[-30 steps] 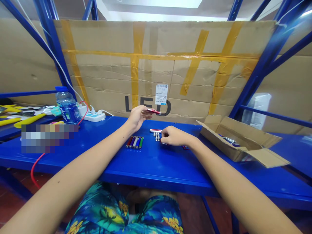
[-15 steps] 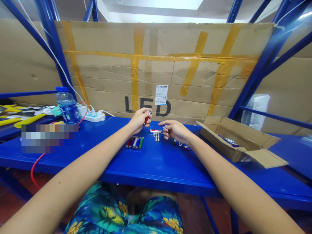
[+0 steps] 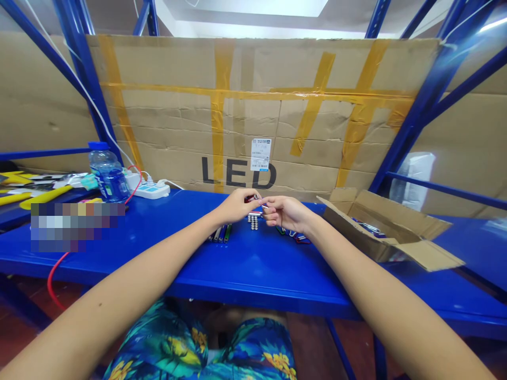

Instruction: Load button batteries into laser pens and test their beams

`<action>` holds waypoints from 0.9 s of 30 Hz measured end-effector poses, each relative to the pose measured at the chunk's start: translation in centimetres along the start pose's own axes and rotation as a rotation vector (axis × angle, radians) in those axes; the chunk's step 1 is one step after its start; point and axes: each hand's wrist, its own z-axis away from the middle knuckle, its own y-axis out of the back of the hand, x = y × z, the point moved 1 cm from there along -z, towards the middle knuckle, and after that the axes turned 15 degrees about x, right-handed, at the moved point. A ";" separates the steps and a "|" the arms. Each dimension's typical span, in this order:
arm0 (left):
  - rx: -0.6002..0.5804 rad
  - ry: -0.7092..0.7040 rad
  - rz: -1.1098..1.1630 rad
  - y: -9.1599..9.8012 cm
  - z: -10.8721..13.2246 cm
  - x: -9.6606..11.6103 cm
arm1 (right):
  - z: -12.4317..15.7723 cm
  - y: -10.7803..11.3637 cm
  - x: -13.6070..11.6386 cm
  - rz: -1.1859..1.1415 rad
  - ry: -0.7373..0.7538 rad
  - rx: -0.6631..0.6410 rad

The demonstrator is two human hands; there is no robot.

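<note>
My left hand (image 3: 236,206) is closed around a small red metal flashlight tube (image 3: 251,199) with a silver end, mostly hidden by the fingers. Its fingertips meet those of my right hand (image 3: 290,212), which pinches a thin silver piece (image 3: 265,207) too small to name. Beneath the hands lies a red-and-silver tube (image 3: 255,213), with small silver button cells (image 3: 253,223) in short rows in front of it. Several coloured tubes (image 3: 222,233) are lined up by my left forearm, partly covered. Coloured carabiner clips (image 3: 292,233) lie below my right wrist.
On the right stands an open cardboard box (image 3: 364,232) with metal tubes inside. A plastic bottle (image 3: 106,171) and a white power strip (image 3: 152,189) are at the left. A large cardboard sheet (image 3: 178,126) rises behind the blue table (image 3: 253,269).
My left hand has moved right and turned, bringing the red flashlight tube to my right hand's fingertips. My left forearm now covers part of the tube row. My right hand has barely moved.
</note>
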 end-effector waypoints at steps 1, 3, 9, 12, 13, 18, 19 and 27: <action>-0.006 0.002 0.021 0.1 0.0 0.0 | 0.0 0.0 -0.1 -0.013 0.001 0.002; -0.007 0.010 0.045 0.1 0.0 0.0 | 0.0 0.2 -0.2 -0.031 0.003 0.011; 0.053 -0.023 -0.045 0.0 0.0 0.1 | 0.1 0.3 -0.4 0.012 -0.038 -0.033; 0.058 -0.011 -0.045 0.0 -0.1 0.0 | 0.2 0.2 -0.4 0.061 -0.008 -0.045; 0.056 -0.009 -0.047 -0.1 -0.1 -0.1 | 0.2 0.3 -0.4 0.079 0.009 -0.039; 0.050 -0.017 -0.075 -0.2 0.1 -0.2 | 0.1 0.3 -0.3 0.155 0.080 0.037; 0.052 -0.016 -0.080 -0.3 0.1 -0.2 | 0.1 0.3 -0.3 0.170 0.094 0.049; 0.083 -0.011 -0.100 -0.5 0.1 0.1 | -0.1 0.0 -0.3 0.275 0.221 0.159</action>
